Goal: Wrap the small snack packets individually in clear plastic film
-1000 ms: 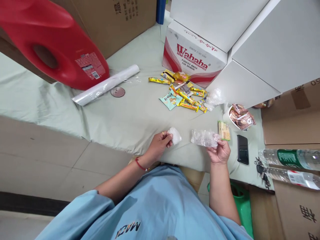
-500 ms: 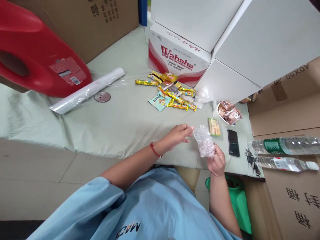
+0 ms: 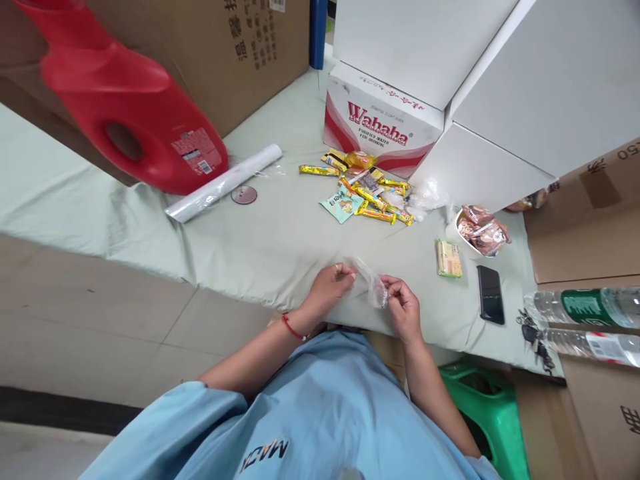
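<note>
A thin, clear plastic bag (image 3: pixel 376 287) is stretched between my two hands above the table's front edge. My right hand (image 3: pixel 404 308) pinches its right side between thumb and fingers. At the bag's upper left end, the fingertips of my left hand (image 3: pixel 327 290) are pressed together on the film; a red cord bracelet circles that wrist. Beyond the hands lies a pile of yellow-wrapped snack sticks (image 3: pixel 373 199) with a light green sachet (image 3: pixel 342 204) at its left. A small pale green-edged packet (image 3: pixel 449 259) lies to the right of my right hand.
A white tub (image 3: pixel 454 233) of brown packets, a black phone (image 3: pixel 491 295), keys (image 3: pixel 537 343) and water bottles (image 3: pixel 593 347) are on the right. A Wahaha carton (image 3: pixel 380 123) stands behind. Leftward are a plastic roll (image 3: pixel 225 183), round disc (image 3: pixel 244 195) and red jug (image 3: pixel 165 127).
My right hand has moved left with the bag, and my left hand has come onto its other end. The bag is now drawn out narrower. The view has shifted left.
</note>
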Available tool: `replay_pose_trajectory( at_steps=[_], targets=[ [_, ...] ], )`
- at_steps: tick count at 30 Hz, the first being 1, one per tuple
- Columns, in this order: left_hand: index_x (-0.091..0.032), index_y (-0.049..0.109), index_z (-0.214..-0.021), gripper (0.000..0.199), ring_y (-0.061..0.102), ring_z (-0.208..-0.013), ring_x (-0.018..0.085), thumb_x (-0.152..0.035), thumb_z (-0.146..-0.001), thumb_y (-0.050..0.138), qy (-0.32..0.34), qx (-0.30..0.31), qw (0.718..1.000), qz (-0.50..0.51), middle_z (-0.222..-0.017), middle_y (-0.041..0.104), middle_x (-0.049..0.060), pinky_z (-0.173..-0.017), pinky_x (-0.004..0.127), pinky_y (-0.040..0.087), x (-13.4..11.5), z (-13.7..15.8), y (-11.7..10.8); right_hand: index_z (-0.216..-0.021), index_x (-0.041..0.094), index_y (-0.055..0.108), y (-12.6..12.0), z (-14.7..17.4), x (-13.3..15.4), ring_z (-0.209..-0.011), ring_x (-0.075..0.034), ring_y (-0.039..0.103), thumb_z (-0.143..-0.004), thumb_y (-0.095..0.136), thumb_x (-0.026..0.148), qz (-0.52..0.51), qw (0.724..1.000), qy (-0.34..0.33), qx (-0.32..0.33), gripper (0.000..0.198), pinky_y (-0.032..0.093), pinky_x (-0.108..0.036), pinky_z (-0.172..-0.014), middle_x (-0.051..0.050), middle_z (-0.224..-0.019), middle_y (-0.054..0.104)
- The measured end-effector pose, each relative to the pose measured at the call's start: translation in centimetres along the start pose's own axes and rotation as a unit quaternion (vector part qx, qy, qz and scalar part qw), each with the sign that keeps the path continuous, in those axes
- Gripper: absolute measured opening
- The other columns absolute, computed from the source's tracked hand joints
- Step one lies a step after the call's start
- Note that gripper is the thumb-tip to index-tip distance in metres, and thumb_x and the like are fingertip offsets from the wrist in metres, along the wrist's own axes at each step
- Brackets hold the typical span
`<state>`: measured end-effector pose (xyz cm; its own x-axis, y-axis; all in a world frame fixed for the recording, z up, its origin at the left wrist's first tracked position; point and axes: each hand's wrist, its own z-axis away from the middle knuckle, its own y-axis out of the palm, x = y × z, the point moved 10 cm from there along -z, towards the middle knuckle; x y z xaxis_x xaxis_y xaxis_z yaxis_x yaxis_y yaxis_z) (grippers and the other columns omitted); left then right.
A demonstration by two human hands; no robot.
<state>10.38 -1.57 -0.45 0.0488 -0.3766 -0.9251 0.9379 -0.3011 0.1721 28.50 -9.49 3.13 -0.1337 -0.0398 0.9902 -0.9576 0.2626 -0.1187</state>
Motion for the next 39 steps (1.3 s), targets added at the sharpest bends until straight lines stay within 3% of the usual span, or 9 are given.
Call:
replay_pose_trajectory(
  at_steps=[8, 16, 20, 23, 26, 29, 33, 36, 39],
  targets=[
    [-0.018, 0.066, -0.093, 0.043, 0.068, -0.090, 0.022, -0.042, -0.065, 0.089, -0.042, 0.077, 0.996, -0.031, -0.096, 0.072, 0.007, -0.077, 0.032, 0.052, 1.3, 1.2, 2.6, -0.079, 0.024, 0.059, 1.1, 1.3, -0.6, -0.104, -0.023, 0.071, -0.083, 0.064, 0.023, 0.007, 0.999, 0.037, 0.014, 0.007, 0.054, -0.037, -0.092, -0.010, -0.120, 0.076],
    [-0.020, 0.060, -0.079, 0.020, 0.057, -0.069, 0.016, -0.037, -0.076, 0.069, -0.008, 0.034, 0.997, -0.064, -0.073, 0.063, -0.001, -0.067, 0.029, 0.042, 1.9, 1.0, -0.1, -0.084, 0.024, 0.062, -1.0, 1.0, -3.4, -0.094, -0.023, 0.070, -0.089, 0.066, 0.045, -0.093, 0.985, 0.141, -0.043, 0.022, 0.056, -0.036, -0.082, -0.007, -0.105, 0.077],
    [-0.021, 0.058, -0.077, 0.016, 0.057, -0.073, 0.018, -0.034, -0.083, 0.066, 0.082, 0.028, 0.978, -0.189, -0.079, 0.063, 0.001, -0.069, 0.030, 0.041, -0.3, 2.0, 0.6, -0.125, 0.028, 0.065, 0.6, 0.1, -0.2, -0.125, -0.027, 0.065, -0.092, 0.067, 0.063, -0.011, 0.996, 0.084, 0.027, 0.048, 0.055, -0.041, -0.099, -0.010, -0.137, 0.069],
    [-0.021, 0.052, -0.070, 0.023, 0.054, -0.073, 0.017, -0.032, -0.083, 0.067, 0.149, 0.035, 0.961, -0.231, -0.081, 0.061, 0.002, -0.070, 0.031, 0.041, -1.9, 2.8, 1.6, -0.126, 0.028, 0.069, 2.1, -0.7, 1.9, -0.130, -0.027, 0.061, -0.082, 0.083, 0.056, 0.114, 0.991, 0.028, 0.067, 0.054, 0.051, -0.041, -0.107, -0.009, -0.138, 0.067],
    [-0.021, 0.053, -0.070, 0.024, 0.057, -0.079, 0.017, -0.035, -0.083, 0.068, 0.152, 0.067, 0.973, -0.158, -0.088, 0.065, 0.004, -0.074, 0.030, 0.043, -2.0, 2.9, 1.7, -0.097, 0.025, 0.072, 1.2, -1.6, 1.3, -0.094, -0.021, 0.067, -0.090, 0.075, 0.056, 0.120, 0.991, 0.054, 0.017, 0.032, 0.055, -0.034, -0.084, -0.004, -0.098, 0.072],
    [-0.020, 0.055, -0.074, 0.033, 0.055, -0.073, 0.015, -0.045, -0.081, 0.075, 0.050, 0.057, 0.997, -0.016, -0.079, 0.064, 0.000, -0.069, 0.028, 0.043, -0.1, 2.0, 0.1, -0.079, 0.024, 0.062, -0.3, -1.5, -1.1, -0.060, -0.014, 0.051, -0.086, 0.076, 0.061, -0.001, 0.989, 0.140, -0.051, 0.040, 0.045, -0.027, -0.058, 0.004, -0.067, 0.057],
    [-0.020, 0.055, -0.076, 0.047, 0.052, -0.066, 0.012, -0.059, -0.076, 0.083, -0.053, 0.060, 0.982, 0.170, -0.071, 0.057, -0.003, -0.064, 0.025, 0.044, 1.7, 1.7, -0.5, -0.075, 0.023, 0.058, -0.3, -0.6, -2.8, -0.056, -0.012, 0.045, -0.074, 0.086, 0.063, -0.090, 0.973, 0.201, -0.071, 0.048, 0.040, -0.025, -0.054, 0.006, -0.065, 0.054],
    [-0.021, 0.062, -0.092, 0.054, 0.065, -0.077, 0.017, -0.073, -0.079, 0.075, -0.083, 0.098, 0.963, 0.235, -0.090, 0.068, 0.003, -0.072, 0.032, 0.055, 1.6, 2.3, 0.5, -0.078, 0.023, 0.060, -0.9, -0.2, -2.9, -0.056, -0.012, 0.045, -0.074, 0.085, 0.065, -0.098, 0.970, 0.195, -0.105, 0.049, 0.040, -0.025, -0.054, 0.006, -0.066, 0.054],
    [-0.022, 0.065, -0.110, 0.060, 0.071, -0.092, 0.021, -0.058, -0.070, 0.090, -0.099, 0.132, 0.955, 0.246, -0.110, 0.072, 0.007, -0.086, 0.038, 0.059, 1.4, 2.8, 1.4, -0.079, 0.024, 0.059, -2.4, -0.1, -2.5, -0.059, -0.011, 0.045, -0.077, 0.084, 0.064, -0.088, 0.972, 0.164, -0.145, 0.048, 0.039, -0.024, -0.056, 0.006, -0.067, 0.053]
  ],
)
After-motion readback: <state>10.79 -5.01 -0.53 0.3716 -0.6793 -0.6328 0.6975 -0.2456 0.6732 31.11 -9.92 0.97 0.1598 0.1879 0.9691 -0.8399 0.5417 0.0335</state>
